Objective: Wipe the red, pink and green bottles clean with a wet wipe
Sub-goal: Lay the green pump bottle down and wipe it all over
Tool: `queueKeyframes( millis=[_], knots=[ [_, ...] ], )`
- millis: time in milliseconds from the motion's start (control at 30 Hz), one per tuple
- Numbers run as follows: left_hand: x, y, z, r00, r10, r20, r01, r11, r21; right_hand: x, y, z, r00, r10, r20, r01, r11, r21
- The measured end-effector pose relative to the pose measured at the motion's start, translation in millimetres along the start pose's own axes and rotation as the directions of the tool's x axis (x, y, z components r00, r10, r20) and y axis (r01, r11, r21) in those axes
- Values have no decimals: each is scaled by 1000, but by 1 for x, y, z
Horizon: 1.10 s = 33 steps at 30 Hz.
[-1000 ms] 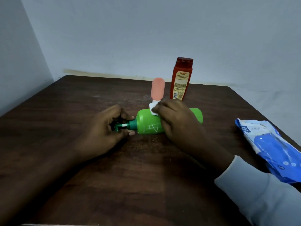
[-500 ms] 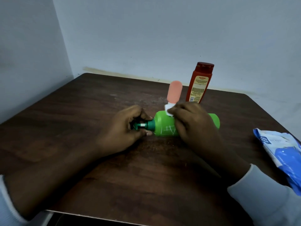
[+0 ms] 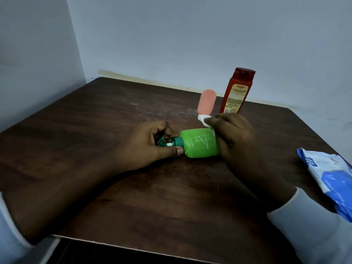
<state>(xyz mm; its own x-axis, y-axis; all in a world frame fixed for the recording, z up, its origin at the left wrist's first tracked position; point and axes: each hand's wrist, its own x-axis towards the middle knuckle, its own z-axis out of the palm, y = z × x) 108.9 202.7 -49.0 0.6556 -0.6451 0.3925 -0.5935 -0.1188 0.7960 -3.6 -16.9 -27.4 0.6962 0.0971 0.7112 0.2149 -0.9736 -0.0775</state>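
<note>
**Plain room corner, likely domestic**

Pale painted walls (image 3: pixel 190 35) rise behind and left of a dark wooden bench (image 3: pixel 162 202). On the bench, a red toiletry bottle (image 3: pixel 237 92) and a wet-wipe pack (image 3: pixel 331 172) at its right edge.

Your dark counter (image 3: pixel 133 197) bears a green bottle (image 3: pixel 200 143) on its side, pink bottle (image 3: pixel 207 101) and red bottle (image 3: pixel 237 92) upright, wipes pack (image 3: pixel 331 176) at right.

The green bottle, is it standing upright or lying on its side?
Lying on its side. The green bottle rests lengthwise on the table; the left hand grips its pump, the right hand holds a wet wipe against it.
</note>
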Motion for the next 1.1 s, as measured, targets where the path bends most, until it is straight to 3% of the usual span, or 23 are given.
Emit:
queueKeyframes(
  millis=[133,300,400,533,667,833,967,1100],
  knots=[
    [2,-2,-2,999,-29,36,29,1000,13,-10,-13,2,964,-218,153,225,974,-24],
    [4,-4,-3,994,-62,86,64,998,-22,-7,-2,9,965,-169,199,176,984,-18],
    [5,-6,-5,993,-60,100,61,998,-7,-14,-7,13,924,-274,267,288,958,-14],
    [6,-6,-6,990,-88,113,92,995,-30,-5,2,12,973,-147,178,151,989,-6],
    [6,-6,-5,990,-80,113,80,997,8,-13,-11,13,919,-286,270,302,953,-19],
    [6,-4,-3,988,-90,126,94,995,-25,-8,-1,10,966,-165,201,176,984,-38],
    [8,-5,-5,989,-83,122,81,997,16,-11,-8,13,911,-294,290,310,951,-11],
    [9,-6,-2,987,-80,138,88,995,-48,-7,6,5,968,-130,215,149,986,-72]
  ],
)
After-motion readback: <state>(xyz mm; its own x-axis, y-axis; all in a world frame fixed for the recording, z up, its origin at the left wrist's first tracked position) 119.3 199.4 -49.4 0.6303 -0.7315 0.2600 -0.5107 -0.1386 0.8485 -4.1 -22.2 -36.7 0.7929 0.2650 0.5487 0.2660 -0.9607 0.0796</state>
